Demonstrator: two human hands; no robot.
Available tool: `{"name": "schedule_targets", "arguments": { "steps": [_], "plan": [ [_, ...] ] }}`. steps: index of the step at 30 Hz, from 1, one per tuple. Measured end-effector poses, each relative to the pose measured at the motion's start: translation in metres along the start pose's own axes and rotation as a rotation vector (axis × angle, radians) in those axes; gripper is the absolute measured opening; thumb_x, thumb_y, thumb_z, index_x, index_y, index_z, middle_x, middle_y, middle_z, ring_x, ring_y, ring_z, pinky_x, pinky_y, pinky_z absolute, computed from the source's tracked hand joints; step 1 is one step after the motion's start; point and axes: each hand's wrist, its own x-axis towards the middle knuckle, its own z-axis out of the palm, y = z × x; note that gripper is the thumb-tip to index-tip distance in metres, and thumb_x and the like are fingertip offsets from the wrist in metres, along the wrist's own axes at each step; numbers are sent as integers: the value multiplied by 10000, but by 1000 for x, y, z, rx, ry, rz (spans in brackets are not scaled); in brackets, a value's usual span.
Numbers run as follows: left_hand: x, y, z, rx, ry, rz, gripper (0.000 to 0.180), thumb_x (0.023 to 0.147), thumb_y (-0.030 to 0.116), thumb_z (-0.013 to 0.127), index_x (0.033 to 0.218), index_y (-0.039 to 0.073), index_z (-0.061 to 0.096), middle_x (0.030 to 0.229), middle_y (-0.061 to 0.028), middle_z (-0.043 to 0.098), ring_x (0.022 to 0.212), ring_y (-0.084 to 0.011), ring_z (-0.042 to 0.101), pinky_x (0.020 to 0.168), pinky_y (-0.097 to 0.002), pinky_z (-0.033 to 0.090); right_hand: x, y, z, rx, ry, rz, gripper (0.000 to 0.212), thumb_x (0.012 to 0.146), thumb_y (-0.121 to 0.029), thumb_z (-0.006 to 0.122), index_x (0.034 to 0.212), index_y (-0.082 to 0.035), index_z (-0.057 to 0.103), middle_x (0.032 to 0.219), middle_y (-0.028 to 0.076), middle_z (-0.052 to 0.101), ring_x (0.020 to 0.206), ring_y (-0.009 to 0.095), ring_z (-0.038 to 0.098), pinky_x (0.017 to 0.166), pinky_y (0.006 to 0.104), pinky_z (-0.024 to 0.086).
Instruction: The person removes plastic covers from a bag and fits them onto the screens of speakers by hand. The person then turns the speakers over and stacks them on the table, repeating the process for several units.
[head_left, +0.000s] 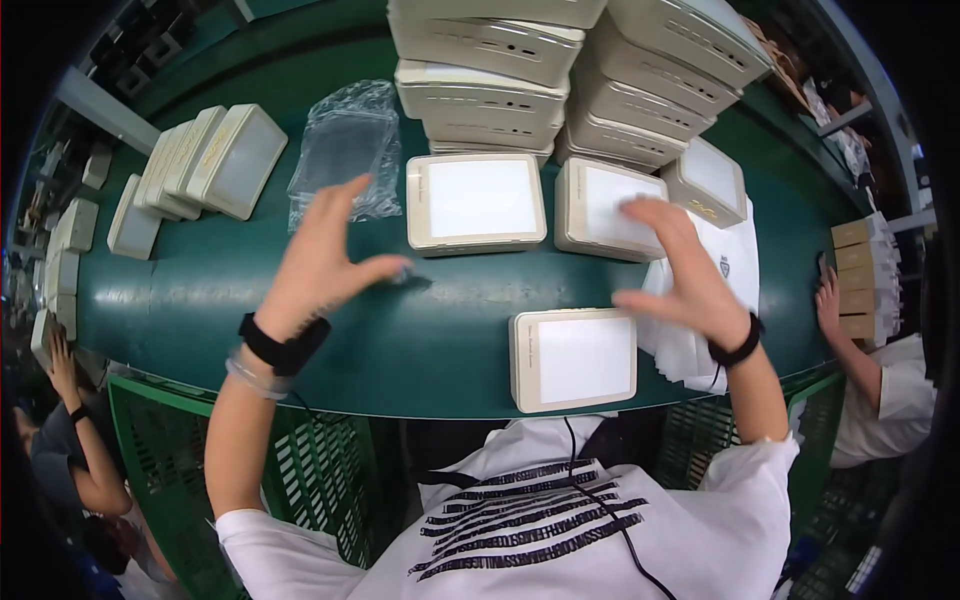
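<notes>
My left hand [318,258] hovers over the table with its thumb and fingers spread. It holds nothing that I can see, and clear plastic bags [345,140] lie just beyond it. My right hand [688,268] is also open. Its fingertips overlap the right edge of a cream box with a white top [600,195]; whether they touch it I cannot tell. Below its thumb, near the front edge, sits another cream box [585,358]. A third cream box [475,200] lies between my hands, farther back. White sheet material [735,250] lies partly under my right hand.
Tall stacks of cream boxes [485,95] rise at the back of the green table [440,340]. Several white-faced boxes [235,165] lean in a row at the left. Green crates [330,480] stand under the front edge. Other people's hands [828,300] show at both sides.
</notes>
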Motion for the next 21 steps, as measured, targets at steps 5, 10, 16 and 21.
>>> {"name": "schedule_targets", "arguments": {
  "steps": [5,10,16,21],
  "plan": [
    [21,14,39,-89,-140,38,1039,681,230,821,1463,-29,190,1434,-268,331,1333,-389,366,1105,-402,326,23,32,10,-226,-89,85,979,591,-253,833,1427,-128,339,1437,189,340,1307,390,356,1092,461,291],
    [32,9,53,-122,-141,59,1117,657,220,835,1462,-76,120,1464,-290,297,1360,-386,339,1125,-375,300,32,37,8,-247,-126,168,1029,525,-200,808,1435,-143,331,1407,180,369,1290,383,371,1089,465,290],
    [24,-1,55,-228,-136,-16,1153,650,199,832,1467,-90,72,1449,-291,340,1347,-368,376,1113,-350,309,37,1,-22,-135,-75,92,977,523,-185,773,1410,-119,368,1368,181,409,1252,372,406,1074,454,306],
    [8,-1,58,-368,-166,-119,1118,675,163,813,1468,-92,66,1409,-274,418,1327,-346,419,1094,-331,330,100,-29,7,54,-7,-253,904,533,-213,775,1355,-54,435,1328,193,457,1237,363,434,1063,428,332]
  ]
}}
